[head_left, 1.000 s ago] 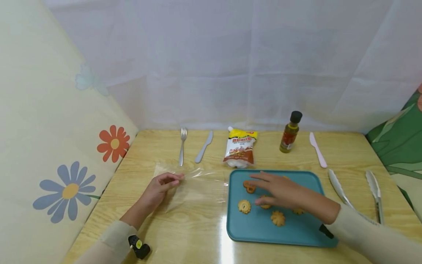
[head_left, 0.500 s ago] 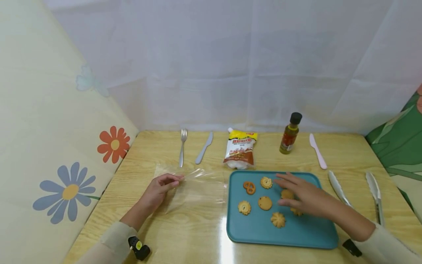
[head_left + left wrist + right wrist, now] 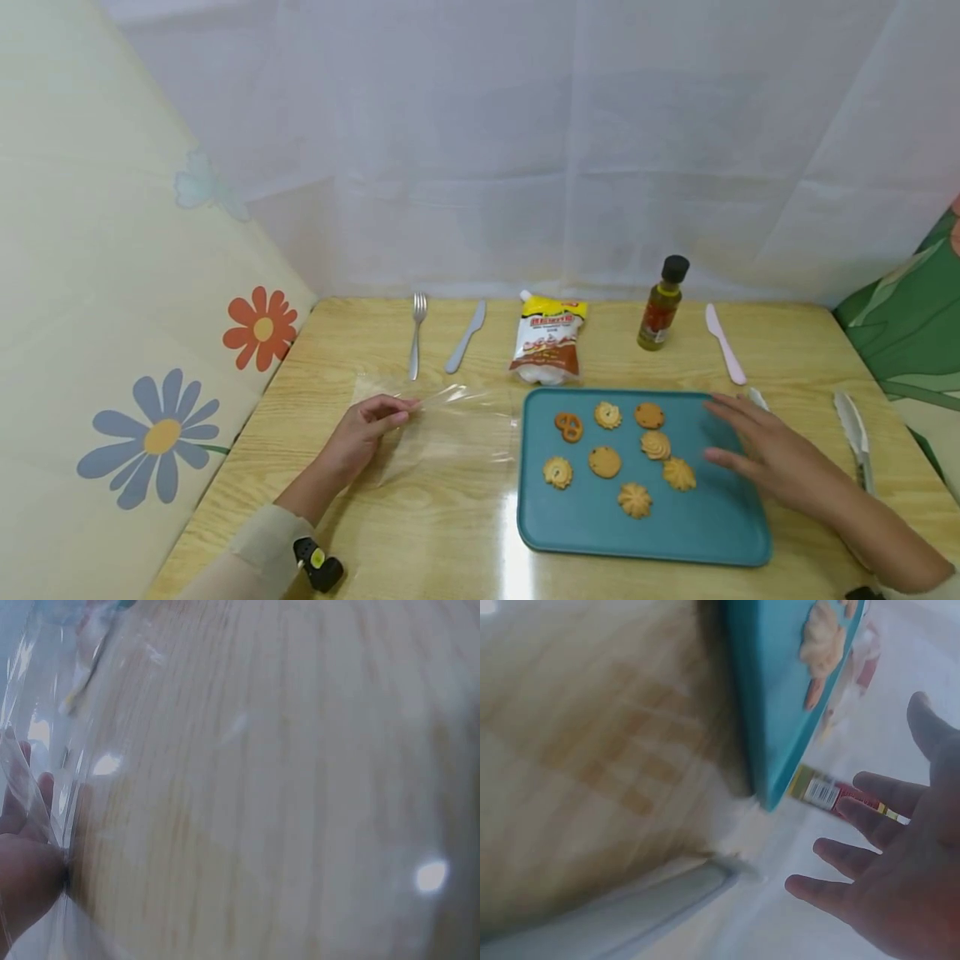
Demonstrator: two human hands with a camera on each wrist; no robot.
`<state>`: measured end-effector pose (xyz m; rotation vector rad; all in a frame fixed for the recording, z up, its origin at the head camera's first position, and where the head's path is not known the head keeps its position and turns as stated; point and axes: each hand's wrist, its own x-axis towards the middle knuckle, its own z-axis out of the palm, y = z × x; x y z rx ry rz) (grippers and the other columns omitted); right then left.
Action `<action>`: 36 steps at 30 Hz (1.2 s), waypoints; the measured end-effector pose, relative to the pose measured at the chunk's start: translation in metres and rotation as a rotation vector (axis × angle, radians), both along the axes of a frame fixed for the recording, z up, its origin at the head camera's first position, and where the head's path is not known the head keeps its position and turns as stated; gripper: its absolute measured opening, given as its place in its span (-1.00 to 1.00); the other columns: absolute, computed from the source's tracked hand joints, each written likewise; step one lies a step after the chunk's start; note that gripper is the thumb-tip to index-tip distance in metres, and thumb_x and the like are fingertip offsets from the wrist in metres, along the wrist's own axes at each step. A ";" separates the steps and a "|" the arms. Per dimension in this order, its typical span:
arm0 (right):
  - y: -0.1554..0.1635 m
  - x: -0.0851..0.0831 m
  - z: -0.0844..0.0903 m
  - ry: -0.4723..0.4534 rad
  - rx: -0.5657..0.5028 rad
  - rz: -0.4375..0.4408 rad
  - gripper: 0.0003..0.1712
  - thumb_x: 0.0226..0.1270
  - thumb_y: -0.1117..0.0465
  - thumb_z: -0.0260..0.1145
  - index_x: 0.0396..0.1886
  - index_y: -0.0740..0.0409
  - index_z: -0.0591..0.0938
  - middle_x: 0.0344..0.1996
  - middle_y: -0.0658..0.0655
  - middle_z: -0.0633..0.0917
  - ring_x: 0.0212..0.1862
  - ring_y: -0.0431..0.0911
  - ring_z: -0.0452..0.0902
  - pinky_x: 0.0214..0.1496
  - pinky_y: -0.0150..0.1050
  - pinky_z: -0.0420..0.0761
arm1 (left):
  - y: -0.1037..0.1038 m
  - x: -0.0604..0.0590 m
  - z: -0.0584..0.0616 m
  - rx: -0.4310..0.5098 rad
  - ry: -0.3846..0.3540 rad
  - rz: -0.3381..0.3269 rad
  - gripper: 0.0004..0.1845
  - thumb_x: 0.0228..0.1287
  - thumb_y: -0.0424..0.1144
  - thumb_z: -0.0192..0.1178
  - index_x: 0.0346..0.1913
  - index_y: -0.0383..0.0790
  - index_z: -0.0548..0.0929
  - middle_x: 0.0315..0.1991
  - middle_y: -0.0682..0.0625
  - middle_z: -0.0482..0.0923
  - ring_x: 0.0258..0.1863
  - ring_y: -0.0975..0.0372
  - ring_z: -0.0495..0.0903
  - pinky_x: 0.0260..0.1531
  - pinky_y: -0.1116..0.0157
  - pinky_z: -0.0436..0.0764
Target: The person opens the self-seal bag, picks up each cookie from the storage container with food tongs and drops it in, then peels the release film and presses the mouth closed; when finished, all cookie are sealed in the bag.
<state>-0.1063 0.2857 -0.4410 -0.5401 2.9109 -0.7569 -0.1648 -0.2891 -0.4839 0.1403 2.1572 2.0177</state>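
Note:
My left hand (image 3: 372,429) pinches the edge of a clear plastic bag (image 3: 457,433) between thumb and fingers, left of the tray. In the left wrist view the clear plastic (image 3: 34,787) covers the fingers and much of the picture. My right hand (image 3: 776,458) has its fingers spread and holds nothing, over the right edge of the blue-green tray (image 3: 585,525). On that tray lie several cookies, among them a flower-shaped cookie (image 3: 635,500) and a round cookie (image 3: 604,461), plus a pretzel (image 3: 569,427). In the right wrist view my right hand (image 3: 900,855) appears beside the tray corner.
Along the back lie a fork (image 3: 417,337), a grey knife (image 3: 467,336), a yellow-and-white pouch (image 3: 550,342) and a pink knife (image 3: 725,343). A black-capped bottle (image 3: 660,308) stands upright there. Metal tongs (image 3: 852,425) lie right of the tray, partly behind my right arm.
My right hand has moved right across the tray to its right edge, uncovering the cookies beneath. The left hand has kept its pinch on the plastic bag in the same place.

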 end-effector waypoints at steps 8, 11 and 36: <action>0.036 0.015 -0.016 -0.031 -0.006 -0.125 -0.03 0.44 -0.11 0.38 0.56 0.40 0.23 0.51 0.54 0.20 0.49 0.57 -0.01 0.21 0.59 0.23 | 0.000 0.000 -0.001 0.002 0.002 0.002 -0.80 0.47 -0.38 0.24 -0.03 -0.51 0.66 -0.02 0.18 0.77 0.09 0.34 0.67 0.10 0.46 0.56; 0.048 0.022 -0.022 -0.038 -0.007 -0.182 0.02 0.48 -0.13 0.33 0.58 0.46 0.13 0.51 0.61 0.11 0.50 0.60 -0.13 0.23 0.63 0.13 | 0.000 0.000 -0.001 0.002 0.005 0.000 -0.81 0.47 -0.38 0.24 -0.04 -0.49 0.67 -0.02 0.19 0.76 0.09 0.34 0.67 0.10 0.47 0.56; 0.087 0.039 -0.045 -0.209 0.005 -0.458 0.47 0.42 -0.37 0.26 0.48 0.59 -0.50 0.33 0.83 -0.46 0.39 0.74 -0.43 0.21 0.66 0.05 | 0.000 0.001 0.001 -0.034 -0.004 0.012 -0.69 0.46 -0.35 0.26 0.04 -0.61 0.60 0.04 0.09 0.76 0.10 0.32 0.65 0.09 0.46 0.56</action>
